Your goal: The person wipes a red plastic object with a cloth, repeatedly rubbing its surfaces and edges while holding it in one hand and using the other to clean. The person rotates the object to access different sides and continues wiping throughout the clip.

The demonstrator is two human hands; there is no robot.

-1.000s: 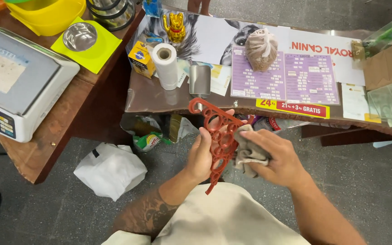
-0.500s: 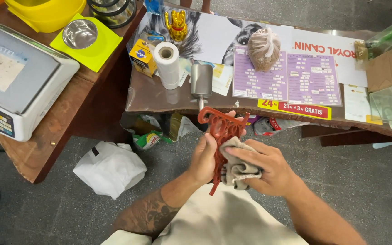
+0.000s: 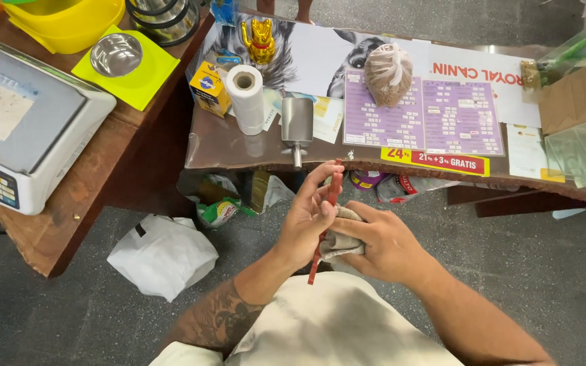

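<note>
Grey concrete floor lies below, with a white plastic bag [image 3: 163, 255] on it. Ahead on the brown counter [image 3: 225, 146] I see a metal scoop [image 3: 297, 125] and paper roll [image 3: 245, 98]. My left hand [image 3: 306, 227] grips the red plastic piece [image 3: 325, 217] edge-on; my right hand [image 3: 378, 244] presses a grey cloth [image 3: 340, 238] against it.

Tattooed left forearm [image 3: 218, 315], bare right forearm [image 3: 469, 318], cream apron [image 3: 334, 325].

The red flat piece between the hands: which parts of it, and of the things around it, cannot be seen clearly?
- Red flat piece, head view: turned edge-on, its shape is unreadable; the left hand covers its middle.
- Grey cloth: mostly under the right hand.
- Grey weighing scale: cut by the left edge.
</note>
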